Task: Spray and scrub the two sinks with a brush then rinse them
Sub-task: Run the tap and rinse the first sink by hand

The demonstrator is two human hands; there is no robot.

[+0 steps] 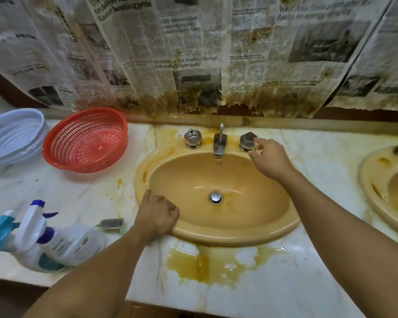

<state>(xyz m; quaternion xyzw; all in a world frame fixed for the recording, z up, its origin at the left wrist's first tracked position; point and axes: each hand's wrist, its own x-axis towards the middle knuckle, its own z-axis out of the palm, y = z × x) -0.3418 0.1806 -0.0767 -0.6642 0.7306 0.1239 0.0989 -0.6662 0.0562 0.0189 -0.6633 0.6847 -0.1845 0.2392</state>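
Note:
A tan oval sink (251, 235) sits in the marble counter in front of me, with a chrome drain plug (215, 197) at its bottom. A chrome faucet (220, 144) stands between a left knob (192, 138) and a right knob (248, 141). My right hand (270, 159) touches the right knob with its fingertips. My left hand (156, 216) rests on the sink's front-left rim, fingers curled, holding nothing. A second tan sink (377, 193) shows at the right edge. Two spray bottles (44, 239) lie on the counter at the left. A scrub brush (112, 223) lies beside them.
A red plastic basket (85, 141) and a pale blue basket (12, 136) lean on the counter at the back left. Stained newspaper (193, 53) covers the wall behind. A brownish puddle (207, 262) spreads on the marble in front of the sink.

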